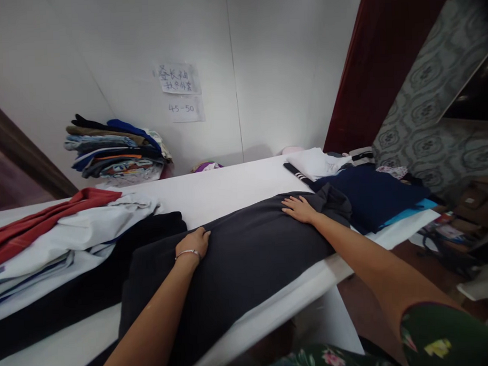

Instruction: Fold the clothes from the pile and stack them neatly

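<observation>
At far left, a red garment (41, 222) lies over a white garment (79, 226); both are cut off by the frame edge. Beside them, a black garment (122, 264) is also cut off at left. Behind, a stack of folded clothes (115, 150) stands near the wall; its lower layers are hard to separate.

The left hand (194, 242) rests knuckles up on the dark grey garment (254, 252), fingers curled. Its fingertips are mostly hidden; whether they pinch cloth cannot be told. The grey garment lies across the white table (228, 183), partly covered by the left forearm and cut off at the bottom edge.

The right hand (299, 209) lies palm down on the same garment, fingers extended and slightly spread, gripping nothing. Adjacent right, cloth is bunched; its folds obscure the shape. Next is a navy garment (360, 192). At far right, boxes (477, 201) are dim and blurred.
</observation>
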Demonstrator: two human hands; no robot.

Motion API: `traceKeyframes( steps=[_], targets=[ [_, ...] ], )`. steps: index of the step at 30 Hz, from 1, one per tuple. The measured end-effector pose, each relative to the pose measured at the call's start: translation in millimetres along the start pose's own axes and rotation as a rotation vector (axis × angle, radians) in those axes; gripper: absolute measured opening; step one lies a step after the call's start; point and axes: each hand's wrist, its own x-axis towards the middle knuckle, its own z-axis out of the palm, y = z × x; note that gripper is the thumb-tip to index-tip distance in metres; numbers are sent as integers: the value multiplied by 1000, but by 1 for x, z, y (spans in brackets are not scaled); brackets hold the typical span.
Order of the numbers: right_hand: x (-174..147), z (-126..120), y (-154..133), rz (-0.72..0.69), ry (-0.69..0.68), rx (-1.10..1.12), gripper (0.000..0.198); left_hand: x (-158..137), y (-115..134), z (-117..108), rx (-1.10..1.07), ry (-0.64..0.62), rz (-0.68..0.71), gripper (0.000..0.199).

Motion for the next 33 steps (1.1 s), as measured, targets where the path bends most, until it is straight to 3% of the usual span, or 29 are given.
traceKeyframes(
  steps=[3,7,11,15,20,27,30,33],
  targets=[
    [-7,-9,6,13,26,32,58,-1,-1,0,-5,9,2,43],
    [-23,-7,23,77,104,-93,62,0,-1,0,-5,8,6,45],
    [-29,-3,30,99,65,-130,61,1,0,-1,-18,-1,-2,45],
    [-36,-15,24,78,52,-41,57,2,-2,-1,-35,27,12,45],
    [-70,-25,33,150,275,-159,56,7,-5,2,-27,71,61,44],
    [-90,-11,53,261,160,-167,53,1,-1,-1,-39,29,27,45],
    [-88,-16,37,283,198,-125,53,-3,-1,-1,-35,138,94,41],
    [-90,-20,9,168,303,-49,51,-7,-1,0,-26,339,202,39]
  ],
)
